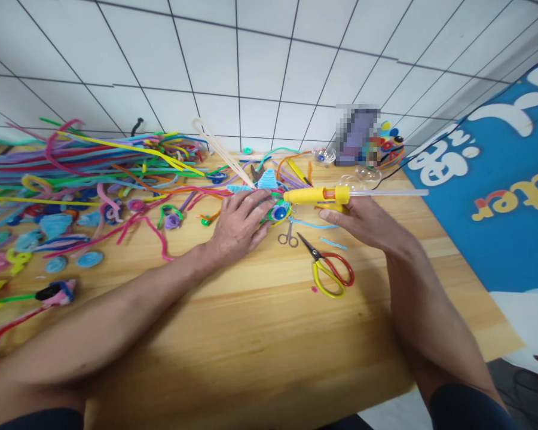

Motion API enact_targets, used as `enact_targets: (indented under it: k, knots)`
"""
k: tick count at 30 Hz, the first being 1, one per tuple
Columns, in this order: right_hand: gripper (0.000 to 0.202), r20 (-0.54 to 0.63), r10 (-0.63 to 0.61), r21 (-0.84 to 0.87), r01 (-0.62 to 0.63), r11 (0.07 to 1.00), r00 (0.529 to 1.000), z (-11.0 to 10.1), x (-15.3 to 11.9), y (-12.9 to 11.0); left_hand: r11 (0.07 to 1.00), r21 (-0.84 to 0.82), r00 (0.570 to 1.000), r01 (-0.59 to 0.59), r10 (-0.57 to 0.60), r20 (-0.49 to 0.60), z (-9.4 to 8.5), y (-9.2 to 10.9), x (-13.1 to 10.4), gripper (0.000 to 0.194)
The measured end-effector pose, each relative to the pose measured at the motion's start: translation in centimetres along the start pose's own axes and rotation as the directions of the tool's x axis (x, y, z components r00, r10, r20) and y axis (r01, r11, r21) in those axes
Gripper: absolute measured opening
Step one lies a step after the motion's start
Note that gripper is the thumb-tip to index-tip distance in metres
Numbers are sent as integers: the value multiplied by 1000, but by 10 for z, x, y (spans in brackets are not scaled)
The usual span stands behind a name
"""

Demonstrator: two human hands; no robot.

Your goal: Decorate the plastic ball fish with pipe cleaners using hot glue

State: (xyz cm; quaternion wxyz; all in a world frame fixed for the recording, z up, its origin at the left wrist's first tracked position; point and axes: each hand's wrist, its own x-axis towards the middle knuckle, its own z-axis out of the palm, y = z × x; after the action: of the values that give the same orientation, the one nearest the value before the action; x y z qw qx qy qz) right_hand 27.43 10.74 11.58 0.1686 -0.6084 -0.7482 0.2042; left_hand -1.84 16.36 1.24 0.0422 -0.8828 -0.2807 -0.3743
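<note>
My right hand (363,221) is wrapped round a yellow glue gun (316,195), with a long clear glue stick (390,192) poking out of its back end. The gun's nozzle points left, close to a pipe-cleaner figure (278,210) with a blue round piece and green edging. Curled over that figure, my left hand (242,224) presses it near the table and partly hides it. Light-blue fin-shaped pieces (266,179) show just beyond my left fingers. Below the gun lie small scissors (289,236) and larger scissors (327,269) with red and yellow handles.
Bundled pipe cleaners (94,158) cover the wooden table's (233,340) back left, with coiled pieces such as a blue disc (89,258) in front. A phone-like dark object (356,137) leans on the tiled wall (269,65). A black cable (412,158) runs at right.
</note>
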Motion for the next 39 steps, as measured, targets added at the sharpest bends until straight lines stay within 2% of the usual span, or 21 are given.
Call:
enact_targets:
  k: [4, 9, 15, 24, 32, 39]
  knots:
    - [35, 29, 14, -7, -14, 1000, 999, -2, -1, -3, 1000, 10, 999, -21, 21, -29, 0, 0, 1, 40]
    - [34, -9, -25, 9, 25, 1000, 1000, 1, 0, -1, 1000, 6, 1000, 5, -5, 4, 0, 1, 1, 39]
    - [33, -35, -36, 16, 37, 999, 999, 4, 1, 3, 999, 21, 999, -26, 26, -33, 0, 1, 1, 39]
    - [39, -55, -26, 6, 27, 1000, 998, 1, -1, 5, 1000, -5, 1000, 3, -3, 9, 0, 1, 0, 41]
    - [40, -52, 36, -13, -37, 999, 998, -2, -2, 4, 999, -23, 999, 35, -35, 31, 0, 1, 0, 40]
    - [43, -29, 11, -5, -11, 1000, 1000, -2, -2, -2, 999, -18, 997, 52, -50, 60, -1, 2, 0, 40]
